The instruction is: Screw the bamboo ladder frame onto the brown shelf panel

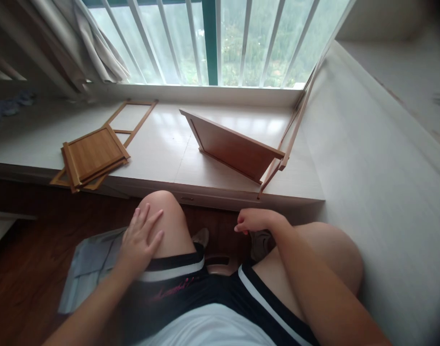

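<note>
I sit facing a low white window ledge [158,158]. My left hand [139,240] lies flat on my left thigh, fingers spread, holding nothing. My right hand [254,222] hangs between my knees with the fingers curled in; whether anything is in it I cannot make out. On the ledge a wooden board [234,149] leans tilted against a thin wooden frame [295,129] at the right wall. A stack of wooden panels [92,156] lies at the ledge's left, overhanging its front edge.
A flat open wooden frame [133,120] lies behind the stack. A barred window [212,43] and a curtain [86,43] are beyond the ledge. A white wall [367,168] stands on the right. A grey sheet [90,269] lies on the dark wood floor [21,269].
</note>
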A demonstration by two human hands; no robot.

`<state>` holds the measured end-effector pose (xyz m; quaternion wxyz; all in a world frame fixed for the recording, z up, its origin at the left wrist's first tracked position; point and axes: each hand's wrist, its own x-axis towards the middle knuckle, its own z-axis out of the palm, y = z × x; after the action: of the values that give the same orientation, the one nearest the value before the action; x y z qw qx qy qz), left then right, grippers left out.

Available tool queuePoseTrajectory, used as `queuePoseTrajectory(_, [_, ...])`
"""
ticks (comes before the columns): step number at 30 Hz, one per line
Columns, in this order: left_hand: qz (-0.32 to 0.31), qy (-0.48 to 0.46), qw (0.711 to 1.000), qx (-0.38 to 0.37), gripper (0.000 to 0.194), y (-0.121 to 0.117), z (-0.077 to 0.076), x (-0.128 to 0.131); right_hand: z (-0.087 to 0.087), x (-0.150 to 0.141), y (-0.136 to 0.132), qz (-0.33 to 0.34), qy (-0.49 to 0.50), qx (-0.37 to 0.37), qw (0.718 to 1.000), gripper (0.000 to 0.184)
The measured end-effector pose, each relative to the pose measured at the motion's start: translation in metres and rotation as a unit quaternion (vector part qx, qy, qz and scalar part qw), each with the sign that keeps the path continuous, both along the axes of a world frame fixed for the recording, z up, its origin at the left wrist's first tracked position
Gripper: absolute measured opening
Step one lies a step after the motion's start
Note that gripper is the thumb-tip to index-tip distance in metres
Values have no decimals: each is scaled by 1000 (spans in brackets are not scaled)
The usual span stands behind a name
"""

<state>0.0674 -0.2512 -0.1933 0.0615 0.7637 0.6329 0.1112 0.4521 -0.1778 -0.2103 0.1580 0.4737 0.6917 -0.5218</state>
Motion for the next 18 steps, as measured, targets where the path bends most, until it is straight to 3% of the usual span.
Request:
queuePoseTrajectory(3, [14, 21, 1000, 0, 48, 3, 5, -11, -34, -34, 3, 55, -24, -44, 997, 36])
queuePoseTrajectory(6, [45, -6, 999, 26, 43, 9, -1, -22, -76, -60, 1, 84, -54, -73, 992, 35])
queuePoseTrajectory(11, [45, -75, 994, 72, 41, 12, -1, -39, -141, -96, -16, 116, -82, -58, 988, 37])
queuePoseTrajectory(18, [84, -108, 987, 90, 44, -2, 10, -44, -204, -139, -37, 182, -70, -22, 981, 36])
